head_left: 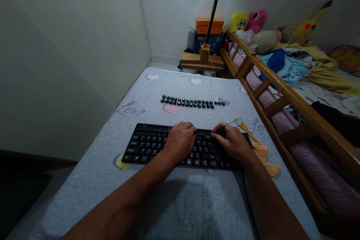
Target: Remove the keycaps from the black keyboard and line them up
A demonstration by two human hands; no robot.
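Note:
A black keyboard (149,144) lies on a pale patterned cloth. My left hand (181,140) rests over its middle with the fingers bent together near the top edge; what they hold, if anything, is hidden. Over the right part of the keyboard, my right hand (229,138) pinches a small dark tool (221,131) with thin wire loops sticking out behind it. Beyond the keyboard, several loose black keycaps (187,102) stand in two rows. Both hands cover parts of the keyboard.
An orange-handled brush (249,134) and an orange cloth (267,159) lie right of the keyboard. A cable (245,187) runs toward me. Along the right stands a wooden bed rail (270,82), with clothes and plush toys behind. A wall rises on the left.

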